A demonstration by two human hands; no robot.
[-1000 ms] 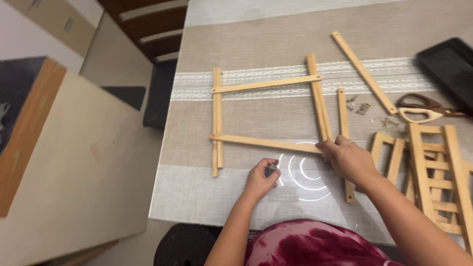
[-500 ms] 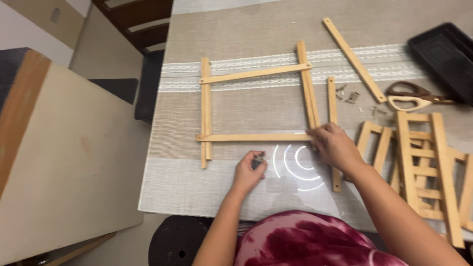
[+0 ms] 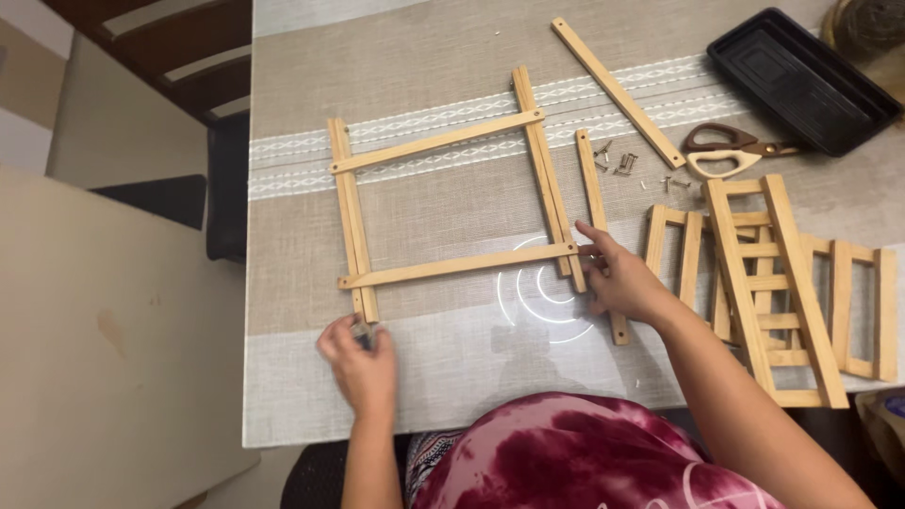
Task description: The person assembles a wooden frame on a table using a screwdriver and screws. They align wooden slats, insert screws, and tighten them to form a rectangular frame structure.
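Wood frame (image 3: 452,207): left hand (image 3: 361,368) pinches corner, right hand (image 3: 622,281) flat.

A square wooden frame (image 3: 452,203) of four overlapping slats lay on the table (image 3: 424,57), left of centre. The left hand (image 3: 363,368) sat at the frame's near left corner, the right hand (image 3: 622,278) at its near right corner. A short slat (image 3: 594,203) lay just right of the frame, partly under the right hand. Beyond that, a longer slat (image 3: 617,91) lay diagonally. Small screws (image 3: 622,165) were scattered between these slats and the scissors (image 3: 726,151). A tray (image 3: 801,80) sat at the far right corner. Ladder-like wooden racks (image 3: 773,283) were stacked at the right, nearer the person.
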